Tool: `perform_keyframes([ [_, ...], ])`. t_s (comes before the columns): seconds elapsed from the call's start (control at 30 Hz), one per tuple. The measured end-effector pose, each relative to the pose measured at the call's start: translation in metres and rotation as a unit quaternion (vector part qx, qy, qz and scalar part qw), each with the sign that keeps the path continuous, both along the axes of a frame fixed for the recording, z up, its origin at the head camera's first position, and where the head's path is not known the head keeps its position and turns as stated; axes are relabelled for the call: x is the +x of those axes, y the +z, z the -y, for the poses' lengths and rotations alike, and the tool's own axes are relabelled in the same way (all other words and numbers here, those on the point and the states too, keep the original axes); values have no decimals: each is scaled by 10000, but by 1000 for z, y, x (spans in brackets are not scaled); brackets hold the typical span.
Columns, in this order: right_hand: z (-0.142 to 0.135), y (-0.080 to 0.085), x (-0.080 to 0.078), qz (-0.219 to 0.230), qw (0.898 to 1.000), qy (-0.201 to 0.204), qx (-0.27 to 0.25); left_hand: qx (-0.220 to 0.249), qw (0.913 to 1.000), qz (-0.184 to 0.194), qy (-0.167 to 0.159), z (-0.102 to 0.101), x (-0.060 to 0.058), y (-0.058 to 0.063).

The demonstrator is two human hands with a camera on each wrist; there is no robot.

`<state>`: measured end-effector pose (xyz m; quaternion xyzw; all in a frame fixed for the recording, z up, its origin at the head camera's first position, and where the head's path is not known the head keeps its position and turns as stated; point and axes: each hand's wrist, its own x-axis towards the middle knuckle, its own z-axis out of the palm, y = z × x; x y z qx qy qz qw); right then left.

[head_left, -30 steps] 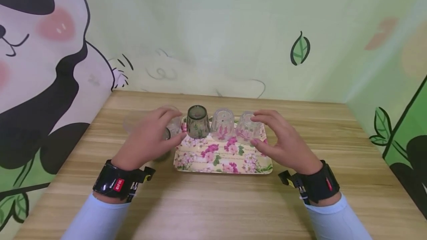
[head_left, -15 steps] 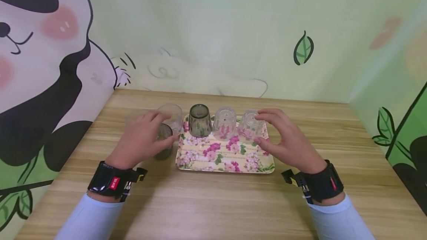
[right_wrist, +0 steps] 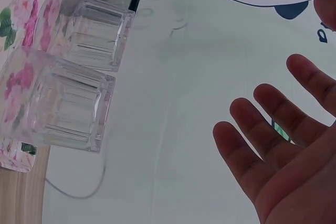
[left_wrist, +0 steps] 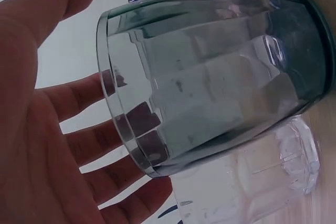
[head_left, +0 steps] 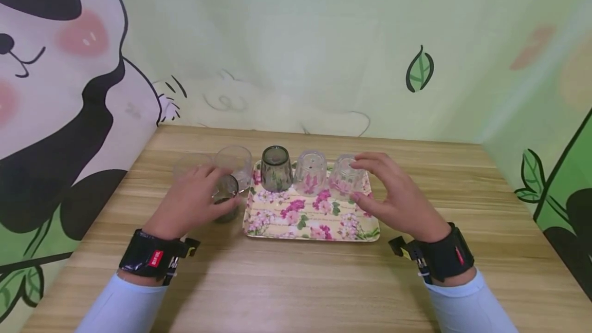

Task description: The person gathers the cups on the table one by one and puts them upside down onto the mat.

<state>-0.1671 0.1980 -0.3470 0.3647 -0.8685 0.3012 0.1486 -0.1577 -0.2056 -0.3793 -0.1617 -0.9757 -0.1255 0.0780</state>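
Note:
My left hand [head_left: 187, 199] hovers at a dark grey drinking glass [head_left: 225, 186] standing mouth up left of the tray. In the left wrist view its fingers lie behind the rim of this grey glass [left_wrist: 210, 82], with the thumb apart from it. Over the tray's right side, my right hand [head_left: 393, 199] holds nothing, its fingers spread close to an upside-down clear glass [head_left: 342, 173]. The right wrist view shows a gap between the right hand [right_wrist: 283, 156] and that glass [right_wrist: 68, 103]. Another clear glass [head_left: 311, 171] and a dark grey one [head_left: 276, 169] stand upside down beside it.
The flowered tray [head_left: 277, 227] under the three upside-down glasses lies on a wooden table [head_left: 296, 281]. Behind my left hand stand two clear glasses, one upright [head_left: 235, 158] and one partly hidden [head_left: 194, 160]. A printed backdrop [head_left: 287, 66] rises behind the table.
My left hand has drawn back a little to the left and down, uncovering more of the upright dark glass and the clear one behind it. The right hand stays nearly still.

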Motion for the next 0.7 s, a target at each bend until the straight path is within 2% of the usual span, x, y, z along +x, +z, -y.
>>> perform_keyframes([
  [0.47,1,1,1,-39,10000,40,0,-5,10000,19,98,3,3,-6],
  [0.7,2,0,0,-17,10000,49,20,-51,9998,145,96,2,3,-6],
])
